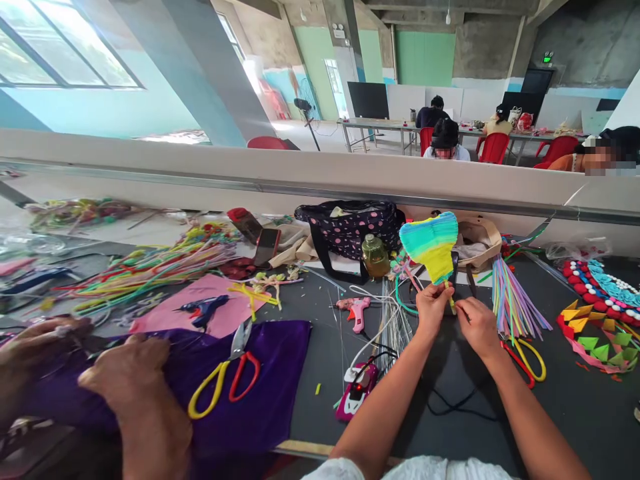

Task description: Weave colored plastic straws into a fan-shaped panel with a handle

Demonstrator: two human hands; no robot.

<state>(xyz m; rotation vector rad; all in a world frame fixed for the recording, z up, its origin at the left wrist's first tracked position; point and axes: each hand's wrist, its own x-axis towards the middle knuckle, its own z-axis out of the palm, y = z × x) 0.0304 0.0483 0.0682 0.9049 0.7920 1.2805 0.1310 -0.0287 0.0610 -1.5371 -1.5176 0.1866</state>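
Fan-shaped chenille piece, turquoise over yellow, hand-held above a crowded bench

Bench (570, 420): dark top. Near edge: pale strip (310, 449), seen left of the person's forearms. Far limit: white partition (200, 148) with a metal rail.

Room about the hands: dark surface shows between the forearms, crossed by a black cord (463, 408), and farther along, right of the right forearm. Left flank: wire bundle (395, 327), pink glue gun (354, 312) and magenta power strip (357, 392), the last just beside the left forearm. Right flank: scissors (542, 361) with red and yellow handles, just beside the right forearm; pastel stem bundle (515, 300) behind them. Beyond the piece: green-capped bottle (375, 259) and dark patterned bag (353, 230). Farther left: purple cloth (280, 380), bearing a second pair of scissors (241, 341); a co-worker's hands (127, 367) are at its left part.

Fan-shaped chenille piece (429, 247): raised over the bench, broad end up, tilted slightly left. Fuzzy, finely ribbed; blue top rim, turquoise band, yellow lower part narrowing to a slim stem.

Left hand (431, 307): fingers pinching the stem just below the yellow part. Right hand (479, 325): fingers curled, tips beside the stem's lower end; whether they grip it, cannot tell.
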